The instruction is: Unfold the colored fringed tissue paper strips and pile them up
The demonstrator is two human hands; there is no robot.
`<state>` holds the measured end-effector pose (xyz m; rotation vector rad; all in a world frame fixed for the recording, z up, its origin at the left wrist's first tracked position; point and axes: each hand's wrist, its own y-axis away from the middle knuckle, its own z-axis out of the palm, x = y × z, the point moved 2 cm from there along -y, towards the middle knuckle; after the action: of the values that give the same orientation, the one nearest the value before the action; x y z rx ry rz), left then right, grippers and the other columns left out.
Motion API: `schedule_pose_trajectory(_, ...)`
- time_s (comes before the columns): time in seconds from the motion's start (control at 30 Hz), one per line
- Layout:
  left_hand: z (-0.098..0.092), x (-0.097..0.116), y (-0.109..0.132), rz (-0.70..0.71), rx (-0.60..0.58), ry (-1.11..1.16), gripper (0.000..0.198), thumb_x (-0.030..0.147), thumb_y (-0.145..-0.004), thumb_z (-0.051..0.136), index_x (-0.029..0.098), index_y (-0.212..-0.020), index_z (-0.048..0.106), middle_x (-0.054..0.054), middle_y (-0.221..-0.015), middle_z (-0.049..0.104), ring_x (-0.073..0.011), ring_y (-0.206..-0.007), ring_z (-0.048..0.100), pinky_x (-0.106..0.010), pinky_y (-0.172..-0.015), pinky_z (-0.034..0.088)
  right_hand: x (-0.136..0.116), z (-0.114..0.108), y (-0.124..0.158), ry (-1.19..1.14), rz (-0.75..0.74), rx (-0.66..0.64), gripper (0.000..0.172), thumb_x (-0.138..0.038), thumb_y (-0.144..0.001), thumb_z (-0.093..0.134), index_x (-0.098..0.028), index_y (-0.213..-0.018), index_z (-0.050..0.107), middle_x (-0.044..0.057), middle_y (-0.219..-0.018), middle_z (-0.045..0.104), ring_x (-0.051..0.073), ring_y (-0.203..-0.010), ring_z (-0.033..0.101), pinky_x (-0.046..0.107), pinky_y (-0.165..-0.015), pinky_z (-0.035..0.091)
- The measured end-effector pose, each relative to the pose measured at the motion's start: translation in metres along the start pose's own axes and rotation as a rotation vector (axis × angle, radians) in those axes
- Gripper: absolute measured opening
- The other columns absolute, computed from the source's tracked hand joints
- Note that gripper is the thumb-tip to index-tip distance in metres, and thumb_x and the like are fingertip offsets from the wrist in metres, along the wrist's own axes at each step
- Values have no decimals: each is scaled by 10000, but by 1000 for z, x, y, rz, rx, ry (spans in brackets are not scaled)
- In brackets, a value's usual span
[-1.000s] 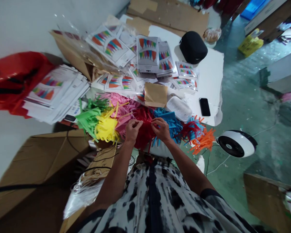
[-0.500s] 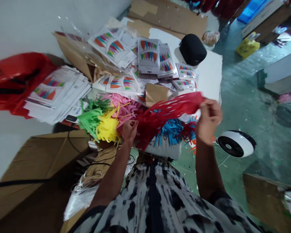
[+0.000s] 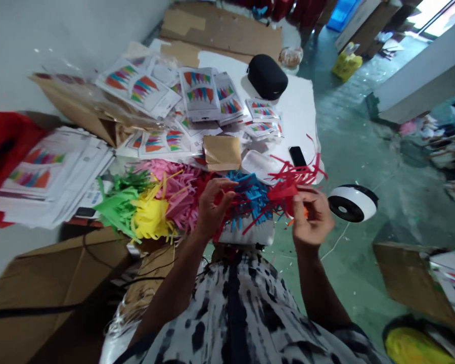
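Red fringe (image 3: 284, 191) right of frame centre, long axis slanting from lower left to upper right, just up-left of the right hand (image 3: 313, 218) pinching it, left hand (image 3: 211, 205) half-curled, its grip unclear

A person in a black-and-white patterned shirt (image 3: 248, 308) faces a crowded table (image 3: 298, 108). The right hand (image 3: 313, 216) pinches a bunch of red paper fringe (image 3: 286, 191) between thumb and fingers. The left hand (image 3: 213, 207) is curled beside blue fringe (image 3: 256, 196); whether it grips anything is unclear. Leftward lie pink (image 3: 180, 189), yellow (image 3: 150, 218) and green fringe (image 3: 117, 202). Beyond are printed packets (image 3: 199, 96), a small brown box (image 3: 222, 152), a black case (image 3: 267, 77) and a phone (image 3: 297, 156).
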<state>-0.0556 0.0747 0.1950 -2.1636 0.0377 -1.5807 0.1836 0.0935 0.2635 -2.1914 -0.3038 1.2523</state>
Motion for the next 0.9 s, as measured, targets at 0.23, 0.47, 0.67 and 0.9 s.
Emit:
schedule_pose_trajectory(0.23,67,22,-6,63,-317,124,307,460,-928,713,212,-1109,704,-72,-1127,702,-219,-1088,634,-363,-970,504,8,-9,33,-44,144,-9,106,-293,-990,658,-230,-919,704,68,-1058,732,222,-1047,693,389,-909,557)
schedule_pose_trajectory(0.47,83,43,0,-107,-756,306,248,419,-927,675,179,-867,657,-30,-910,662,-193,-914,610,-326,-865,486,19,-42,37,-175,195,-277,330,-499,-980,651,-277,-1219,699,93,-1317,667,280,-1264,609,465,-1081,489)
schedule_pose_trajectory(0.67,77,49,-2,-425,-1195,548,358,486,-869,734,152,-832,611,17,-749,553,-120,-686,507,-244,-641,406,58,-45,26,-482,298,-876,440,-628,-982,587,-249,-1178,696,54,-1158,685,251,-1126,624,407,-1033,479)
schedule_pose_trajectory(0.9,68,11,17,-691,-1241,561,444,537,-784,819,166,-854,584,14,-736,613,-109,-626,555,-223,-596,413,101,-46,51,-577,597,-1046,466,-598,-828,786,-190,-752,575,-27,-761,540,125,-689,490,235,-603,374)
